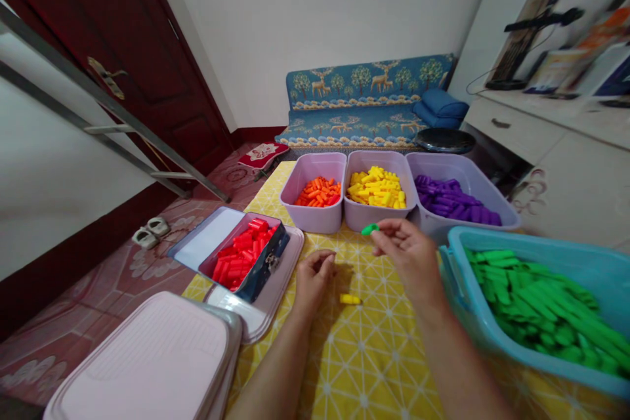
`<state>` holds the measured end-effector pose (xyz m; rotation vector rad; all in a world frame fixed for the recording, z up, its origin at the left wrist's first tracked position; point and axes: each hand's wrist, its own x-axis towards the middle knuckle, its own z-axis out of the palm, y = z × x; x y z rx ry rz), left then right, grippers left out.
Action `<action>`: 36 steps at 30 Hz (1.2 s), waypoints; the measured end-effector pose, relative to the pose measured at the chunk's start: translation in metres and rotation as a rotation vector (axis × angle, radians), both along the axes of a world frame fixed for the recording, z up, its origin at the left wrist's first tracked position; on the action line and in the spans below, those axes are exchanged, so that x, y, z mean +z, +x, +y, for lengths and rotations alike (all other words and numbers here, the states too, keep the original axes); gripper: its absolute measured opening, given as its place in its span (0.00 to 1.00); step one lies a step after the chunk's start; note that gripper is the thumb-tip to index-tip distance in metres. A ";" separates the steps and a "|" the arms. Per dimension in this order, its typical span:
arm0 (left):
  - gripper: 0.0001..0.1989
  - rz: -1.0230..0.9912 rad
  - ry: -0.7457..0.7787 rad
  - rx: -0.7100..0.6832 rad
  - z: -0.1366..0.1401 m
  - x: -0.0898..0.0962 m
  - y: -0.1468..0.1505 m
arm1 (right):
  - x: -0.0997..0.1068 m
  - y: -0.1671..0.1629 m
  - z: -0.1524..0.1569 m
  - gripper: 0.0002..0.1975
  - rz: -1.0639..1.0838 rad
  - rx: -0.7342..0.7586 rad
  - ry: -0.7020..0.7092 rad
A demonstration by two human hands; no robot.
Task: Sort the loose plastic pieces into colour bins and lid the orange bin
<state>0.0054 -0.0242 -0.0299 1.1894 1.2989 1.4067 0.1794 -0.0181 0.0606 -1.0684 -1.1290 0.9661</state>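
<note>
My right hand (406,252) pinches a small green plastic piece (370,229) between thumb and fingertips, above the table just in front of the yellow pieces' bin. My left hand (315,275) is closed over the tablecloth, fingers curled and thumb pressed in; whatever it may hold is hidden. A small yellow plastic piece (350,300) lies on the cloth between my hands. Closest to my right forearm is a turquoise bin (455,256) of green pieces (541,302). Left of my left hand stands an open tin (268,269) with red pieces (243,252).
Three lilac bins line the back: orange pieces (319,191), yellow pieces (377,187) and purple pieces (455,200). Pink lids (142,354) are stacked at front left, and another lid (290,256) lies under the tin. A metal ladder (132,121) leans beyond the table's left side.
</note>
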 end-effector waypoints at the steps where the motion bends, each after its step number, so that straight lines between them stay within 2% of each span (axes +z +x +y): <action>1: 0.12 -0.011 0.005 0.041 0.001 0.000 -0.002 | 0.011 0.005 -0.002 0.12 0.120 -0.122 0.081; 4: 0.11 0.066 0.042 0.125 0.002 0.001 -0.010 | 0.035 0.023 -0.009 0.08 0.490 -0.466 0.334; 6: 0.10 0.205 0.072 0.112 0.000 0.004 -0.015 | 0.042 0.038 -0.011 0.04 0.721 -0.554 0.420; 7: 0.10 0.292 0.085 0.076 -0.002 0.006 -0.016 | 0.042 0.045 -0.011 0.08 0.823 -0.552 0.404; 9: 0.10 0.460 0.099 -0.025 -0.006 0.011 -0.018 | 0.039 0.056 -0.009 0.16 0.986 -0.501 0.286; 10: 0.10 0.542 0.101 -0.075 -0.008 0.013 -0.018 | 0.036 0.058 -0.008 0.17 1.026 -0.471 0.207; 12: 0.08 0.689 0.089 -0.148 -0.011 0.016 -0.017 | 0.031 0.055 -0.004 0.11 0.999 -0.409 0.060; 13: 0.07 0.744 0.075 -0.164 -0.011 0.016 -0.015 | 0.028 0.050 -0.003 0.07 0.936 -0.363 0.002; 15: 0.06 0.786 0.040 -0.165 -0.011 0.015 -0.012 | 0.024 0.035 -0.001 0.08 0.748 -0.233 -0.090; 17: 0.04 0.640 0.039 -0.157 -0.008 0.014 -0.012 | 0.020 0.019 -0.001 0.13 0.544 -0.092 -0.141; 19: 0.02 0.300 0.089 -0.235 -0.007 0.017 -0.015 | 0.015 0.008 -0.002 0.17 0.383 -0.008 -0.166; 21: 0.10 -0.022 0.152 -0.342 -0.011 0.028 -0.023 | 0.009 0.001 -0.003 0.19 0.302 0.000 -0.174; 24: 0.23 -0.256 0.277 -0.391 -0.028 0.061 -0.038 | 0.001 -0.001 0.000 0.18 0.292 -0.031 -0.173; 25: 0.25 -0.375 0.368 -0.396 -0.034 0.074 -0.042 | -0.001 -0.001 0.001 0.18 0.284 -0.030 -0.171; 27: 0.21 -0.959 0.725 -0.588 -0.045 0.097 -0.046 | -0.005 0.001 0.004 0.17 0.210 -0.003 -0.167; 28: 0.19 -1.148 0.782 -0.666 -0.048 0.106 -0.045 | -0.008 0.002 0.005 0.17 0.131 0.027 -0.166; 29: 0.18 -1.292 0.765 -0.708 -0.049 0.111 -0.043 | -0.010 0.003 0.006 0.16 0.016 0.067 -0.162; 31: 0.19 -1.365 0.513 -0.661 -0.045 0.109 -0.036 | -0.016 0.004 0.006 0.11 -0.323 0.184 -0.165; 34: 0.22 -1.147 0.019 -0.449 -0.029 0.083 -0.020 | -0.024 0.000 -0.002 0.08 -0.938 0.396 -0.206; 36: 0.23 -0.856 -0.159 -0.351 -0.018 0.057 -0.008 | -0.027 -0.009 -0.009 0.11 -1.153 0.502 -0.228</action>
